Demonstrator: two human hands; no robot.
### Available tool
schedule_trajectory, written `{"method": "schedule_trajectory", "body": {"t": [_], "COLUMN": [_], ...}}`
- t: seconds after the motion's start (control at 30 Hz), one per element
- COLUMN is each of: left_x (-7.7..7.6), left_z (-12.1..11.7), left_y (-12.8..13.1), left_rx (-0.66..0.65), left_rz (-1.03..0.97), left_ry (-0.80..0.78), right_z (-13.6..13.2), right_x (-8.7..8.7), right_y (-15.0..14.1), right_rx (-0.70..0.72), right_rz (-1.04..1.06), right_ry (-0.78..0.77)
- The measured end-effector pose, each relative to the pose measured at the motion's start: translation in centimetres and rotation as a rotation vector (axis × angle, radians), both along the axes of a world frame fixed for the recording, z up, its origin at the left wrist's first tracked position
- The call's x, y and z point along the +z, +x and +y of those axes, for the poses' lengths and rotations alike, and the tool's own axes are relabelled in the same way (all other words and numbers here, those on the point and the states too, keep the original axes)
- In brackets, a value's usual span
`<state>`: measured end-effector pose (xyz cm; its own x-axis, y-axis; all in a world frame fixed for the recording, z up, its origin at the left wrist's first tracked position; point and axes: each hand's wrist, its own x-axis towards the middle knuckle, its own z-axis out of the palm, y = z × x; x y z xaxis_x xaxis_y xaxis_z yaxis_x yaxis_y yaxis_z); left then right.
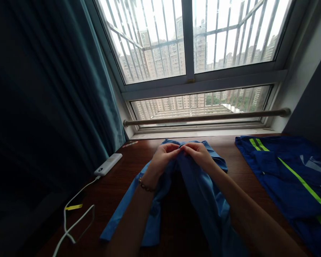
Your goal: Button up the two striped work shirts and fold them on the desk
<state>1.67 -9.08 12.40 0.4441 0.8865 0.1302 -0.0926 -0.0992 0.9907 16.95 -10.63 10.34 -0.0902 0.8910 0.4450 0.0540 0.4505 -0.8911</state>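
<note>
A light blue garment, which looks like a shirt (pixel 203 189), lies spread and creased on the dark wooden surface, with parts of it hanging toward me. My left hand (pixel 164 157) pinches the cloth at its upper middle between thumb and fingers. Right beside it, my right hand (pixel 199 153) pinches the same spot, and the fingertips of both hands nearly meet. Whatever small part lies between the fingertips is hidden. A beaded bracelet (pixel 146 185) circles my left wrist.
Dark blue workwear with yellow-green stripes (pixel 278 178) lies folded at the right. To the left are a white power bank (pixel 108 165) and its white cable (pixel 77 223) with a yellow tag (pixel 74 207). A curtain (pixel 96 89) hangs at the left; a rail (pixel 203 118) crosses before the window.
</note>
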Motion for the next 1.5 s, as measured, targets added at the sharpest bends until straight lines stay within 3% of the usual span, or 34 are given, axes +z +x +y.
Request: {"method": "schedule_trajectory", "body": {"t": [0.13,0.33,0.53,0.8,0.97,1.1,1.2,1.33,1.5], "left_x": [0.4,1.0,1.3,1.2,1.1,1.2,1.3,1.5,1.5], "left_z": [-0.2,-1.5,-2.5,-2.5,-2.4,-2.3,-2.4,-2.9,-3.3], "left_y": [-0.2,0.4,0.8,0.7,0.5,0.3,0.3,0.4,0.5], "left_rx": [-0.094,-0.045,-0.060,-0.180,-0.228,-0.265,-0.225,-0.151,-0.130], "left_rz": [-0.160,-0.218,-0.190,-0.173,-0.169,-0.152,-0.165,-0.162,-0.123], "left_ry": [-0.266,-0.254,-0.185,-0.233,-0.273,-0.288,-0.292,-0.245,-0.173], "right_z": [0.1,-0.8,-2.1,-1.7,-1.2,-1.3,-1.6,-2.1,-2.7], "right_x": [0.3,1.3,2.1,1.8,1.4,1.4,1.6,1.9,2.1], "right_y": [0.7,1.1,1.2,1.9,2.2,2.1,1.8,1.5,0.7], "right_rx": [-0.079,-0.164,0.021,0.295,0.462,0.491,0.440,0.268,-0.114], "right_rz": [0.024,0.147,0.075,0.362,0.413,0.411,0.409,0.367,0.110], "right_ry": [0.031,0.032,-0.061,-0.396,-0.494,-0.514,-0.454,-0.276,0.006]}}
